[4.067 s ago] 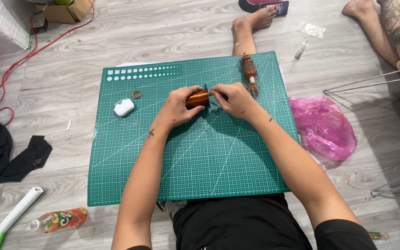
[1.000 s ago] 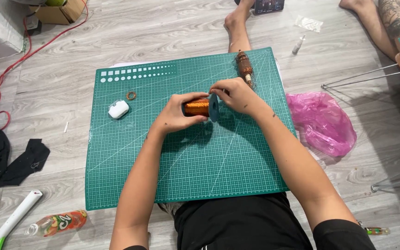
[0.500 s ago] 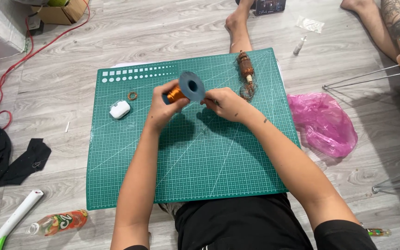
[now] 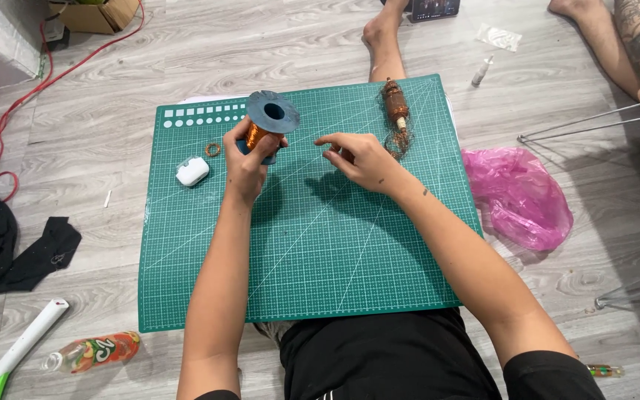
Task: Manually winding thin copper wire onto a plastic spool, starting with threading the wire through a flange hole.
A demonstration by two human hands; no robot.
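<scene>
Seen from above, seated on a grey wood-look floor (image 4: 112, 89) behind a green cutting mat (image 4: 298, 252) with white grid lines. Left hand (image 4: 250, 159) wrapped around a spool of copper wire (image 4: 264, 126), fingers closed on its copper-coloured middle, the spool held upright just above the mat's far part, its round bluish flange with a centre hole turned up toward the camera. Right hand (image 4: 357, 155) just beside the spool but apart from it, hovering over the mat, fingers loosely curled with thumb and forefinger drawn near each other; whether a strand of wire is pinched between them cannot be told.

On the mat, left of the spool, a small white case (image 4: 192, 171) and a small copper ring (image 4: 212, 150). Near the mat's far right corner, a wound motor rotor (image 4: 394, 102) lying lengthwise with a loose tangle of thin wire (image 4: 398, 141) at its near end, close to the right hand. Off the mat to the right, a crumpled pink plastic bag (image 4: 516, 196) on the floor. At lower left, a plastic bottle (image 4: 94, 352) on its side and a white handle with a green end (image 4: 9, 352); black cloth (image 4: 9, 252) at the left edge, a red cable (image 4: 31, 96) looping across the floor beyond. Another person's bare leg (image 4: 601, 37) at upper right.
</scene>
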